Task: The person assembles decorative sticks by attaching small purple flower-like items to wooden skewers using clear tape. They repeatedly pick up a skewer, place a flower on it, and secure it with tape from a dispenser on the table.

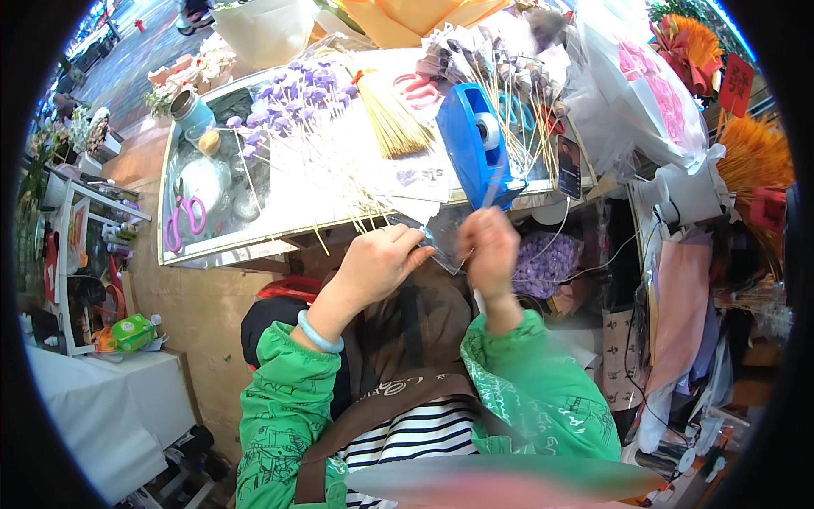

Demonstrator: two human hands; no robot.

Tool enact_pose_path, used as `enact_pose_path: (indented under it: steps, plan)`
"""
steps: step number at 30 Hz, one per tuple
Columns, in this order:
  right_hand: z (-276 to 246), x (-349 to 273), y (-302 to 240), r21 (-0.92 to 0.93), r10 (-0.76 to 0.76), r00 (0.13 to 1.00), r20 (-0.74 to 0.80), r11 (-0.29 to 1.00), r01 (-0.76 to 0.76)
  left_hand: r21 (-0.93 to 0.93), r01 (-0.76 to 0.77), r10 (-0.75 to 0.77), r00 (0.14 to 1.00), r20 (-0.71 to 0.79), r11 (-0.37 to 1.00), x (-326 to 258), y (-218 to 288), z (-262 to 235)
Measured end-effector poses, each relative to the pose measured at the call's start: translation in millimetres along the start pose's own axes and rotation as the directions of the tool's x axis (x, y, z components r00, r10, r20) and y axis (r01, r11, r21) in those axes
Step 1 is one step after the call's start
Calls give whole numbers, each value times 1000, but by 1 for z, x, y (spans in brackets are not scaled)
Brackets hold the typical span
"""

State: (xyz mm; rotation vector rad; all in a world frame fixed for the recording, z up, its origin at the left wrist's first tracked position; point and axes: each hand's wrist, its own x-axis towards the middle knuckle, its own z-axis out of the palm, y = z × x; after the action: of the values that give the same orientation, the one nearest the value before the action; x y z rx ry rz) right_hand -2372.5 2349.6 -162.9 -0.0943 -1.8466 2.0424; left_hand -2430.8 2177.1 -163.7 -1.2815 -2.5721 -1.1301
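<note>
My left hand [379,257], with a pale blue bangle on the wrist, is closed in a pinch at the table's front edge. Between its fingertips is a small piece of clear plastic film [444,260], with something dark at its upper end that I cannot make out. Close beside it, my right hand [490,243] is closed and slightly blurred. A translucent strip of tape [493,188] runs from its fingers up to the blue tape dispenser [460,136], which stands tilted on the table just beyond.
Purple flowers on thin stems [297,95], a bundle of straw-coloured sticks [392,119] and pink-handled scissors [415,88] lie on the glass-topped table. Purple scissors [185,222] are at its left, a phone [569,166] at its right edge. A wrapped pink bouquet [651,85] stands far right.
</note>
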Motion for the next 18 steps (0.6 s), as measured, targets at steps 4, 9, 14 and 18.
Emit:
enact_pose_path:
  steps: [4, 9, 14, 18]
  plan:
    - [-78, 69, -20, -48, -29, 985, -171, 999, 21, 41, 18, -19, 1000, 14, 999, -1, -5, 0]
    - [-134, 137, 23, -32, 223, 959, -172, 972, -232, 52, 29, -31, 999, 23, 998, -2, -8, 2]
    - [-158, 149, 64, -222, 324, 936, -139, 911, -348, 91, 70, -76, 994, 73, 993, -4, -9, 4]
    - [-156, 141, 56, -641, 128, 980, -153, 742, -197, 80, 45, -51, 997, 65, 996, -4, -12, 5]
